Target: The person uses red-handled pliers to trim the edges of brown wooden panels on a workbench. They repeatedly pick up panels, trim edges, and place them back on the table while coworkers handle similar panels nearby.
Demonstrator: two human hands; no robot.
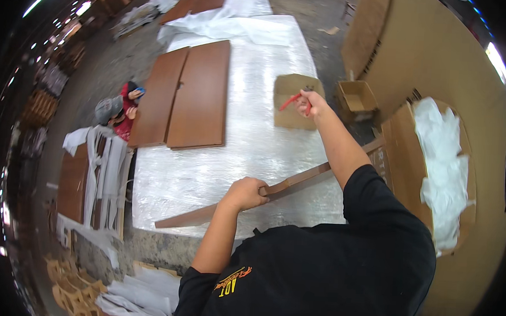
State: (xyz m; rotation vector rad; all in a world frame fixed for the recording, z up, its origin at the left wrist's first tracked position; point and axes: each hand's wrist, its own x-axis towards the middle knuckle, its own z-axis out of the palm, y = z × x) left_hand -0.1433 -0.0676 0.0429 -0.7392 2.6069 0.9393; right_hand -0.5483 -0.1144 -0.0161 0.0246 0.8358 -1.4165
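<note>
My left hand (245, 193) is closed round a long, narrow brown wooden rail (190, 216), which slants across the near part of the wrapped table. The rail's far right end runs behind my right forearm toward the cartons. My right hand (313, 104) grips red-handled pliers (290, 101) with the handles spread apart; their dark head shows only in part. It is over a piece of brown cardboard (289, 119) on the table's right side, which looks like a shallow open box. Two brown wooden panels (200, 98) lie side by side at the table's far left.
Clear plastic film covers the table (253, 146). A person in a grey cap (108, 110) is at its left edge. An open carton (356, 97) and a larger one with white foam wrap (441, 162) stand at right. Wrapped wooden parts (100, 178) stand at left.
</note>
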